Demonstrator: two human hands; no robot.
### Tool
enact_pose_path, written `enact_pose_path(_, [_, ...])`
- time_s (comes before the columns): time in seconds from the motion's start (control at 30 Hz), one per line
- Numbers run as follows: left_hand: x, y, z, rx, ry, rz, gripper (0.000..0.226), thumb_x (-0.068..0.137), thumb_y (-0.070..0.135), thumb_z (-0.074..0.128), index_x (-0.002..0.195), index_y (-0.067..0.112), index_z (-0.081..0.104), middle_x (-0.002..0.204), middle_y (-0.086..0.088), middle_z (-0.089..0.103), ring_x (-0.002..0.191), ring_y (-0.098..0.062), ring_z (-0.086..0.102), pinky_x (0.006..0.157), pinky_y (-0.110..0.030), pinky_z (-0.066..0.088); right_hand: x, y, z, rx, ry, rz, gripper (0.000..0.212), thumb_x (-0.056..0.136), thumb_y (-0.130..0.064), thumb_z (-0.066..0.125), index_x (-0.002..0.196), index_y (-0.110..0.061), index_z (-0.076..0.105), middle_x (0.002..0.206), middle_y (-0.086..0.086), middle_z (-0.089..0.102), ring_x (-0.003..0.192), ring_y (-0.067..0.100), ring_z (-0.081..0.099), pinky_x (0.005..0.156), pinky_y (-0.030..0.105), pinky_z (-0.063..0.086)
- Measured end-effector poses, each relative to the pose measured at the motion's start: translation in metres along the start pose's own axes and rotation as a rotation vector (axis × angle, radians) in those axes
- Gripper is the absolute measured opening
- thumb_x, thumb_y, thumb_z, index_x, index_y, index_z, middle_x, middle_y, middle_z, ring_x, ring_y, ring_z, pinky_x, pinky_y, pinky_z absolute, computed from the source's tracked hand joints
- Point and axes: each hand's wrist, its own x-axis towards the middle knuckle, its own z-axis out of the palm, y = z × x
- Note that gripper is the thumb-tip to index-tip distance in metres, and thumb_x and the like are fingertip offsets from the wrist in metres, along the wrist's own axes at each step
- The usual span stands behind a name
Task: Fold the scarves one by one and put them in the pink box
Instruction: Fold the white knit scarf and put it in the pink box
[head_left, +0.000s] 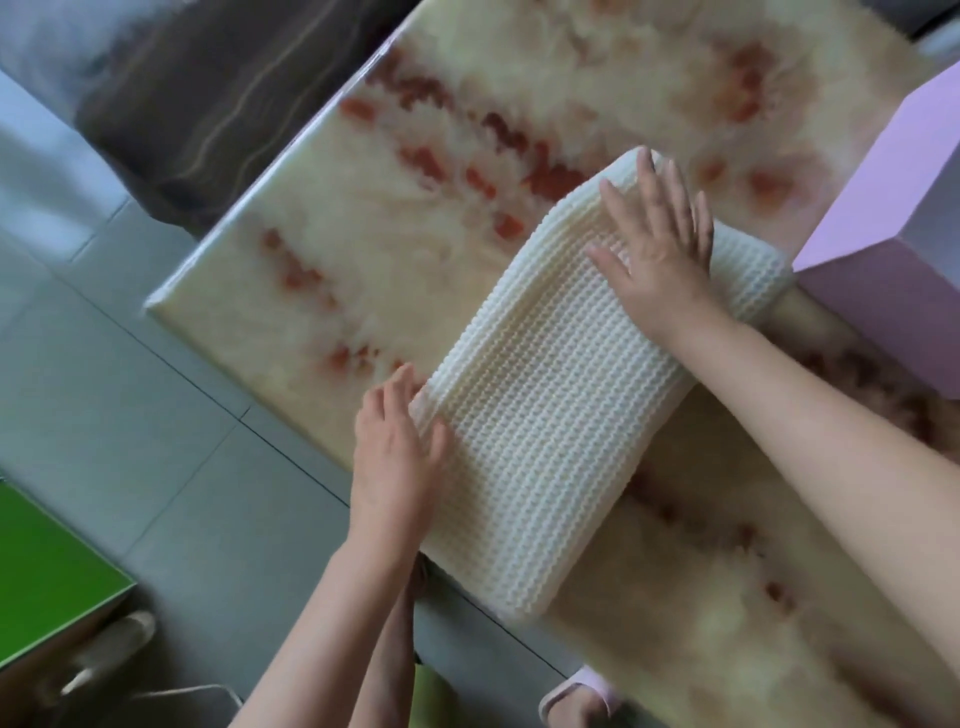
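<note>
A cream knitted scarf (545, 415) lies folded in a long thick band across the marbled table (332, 249), its near end hanging slightly over the table's edge. My right hand (660, 249) lies flat with fingers spread on the scarf's far end. My left hand (395, 457) rests with straight fingers against the scarf's left edge near the table's edge. The pink box (883, 249) stands at the right, just beyond the scarf's far end.
The table has a cream and orange marbled top. A brown sofa (197, 104) stands beyond its far left corner. Grey tiled floor (104, 389) lies to the left, with a green surface (47, 571) at the lower left. My pink slipper (576, 696) shows below the table.
</note>
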Motion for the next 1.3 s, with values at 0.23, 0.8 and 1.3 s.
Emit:
enact_pose_path(0.23, [-0.003,-0.016,0.039,0.214,-0.003,0.227,0.056,0.097,0.036,0.033,0.15,0.026,0.017,0.149,-0.007,0.031,0.137,-0.026,0.028,0.116,-0.045,0.017,-0.048,0.021,0.031,-0.137,-0.144,0.087,0.067,0.093,-0.06,0.011,0.151,-0.029,0.001,0.16,0.0,-0.007,0.146,0.018,-0.012,0.116,0.04,-0.013])
enact_pose_path(0.8, [-0.034,-0.001,0.074,0.661,-0.269,0.668,0.085,0.084,0.077,0.024,0.151,0.03,0.005,0.16,-0.004,0.0,0.147,-0.025,-0.004,0.113,-0.062,0.002,-0.088,0.028,0.033,0.087,-0.15,0.308,0.09,0.081,-0.073,0.038,0.15,-0.036,-0.006,0.157,-0.002,-0.022,0.141,0.03,-0.028,0.108,0.068,-0.008])
enact_pose_path(1.3, [0.01,-0.033,0.026,0.279,-0.026,0.281,0.059,0.093,0.049,0.027,0.136,0.011,0.039,0.142,-0.01,0.042,0.135,-0.03,0.033,0.113,-0.05,0.023,-0.15,-0.039,0.061,0.064,-0.161,0.249,0.09,0.083,-0.074,0.026,0.151,-0.028,-0.01,0.157,0.006,-0.023,0.139,0.032,-0.03,0.112,0.058,-0.013])
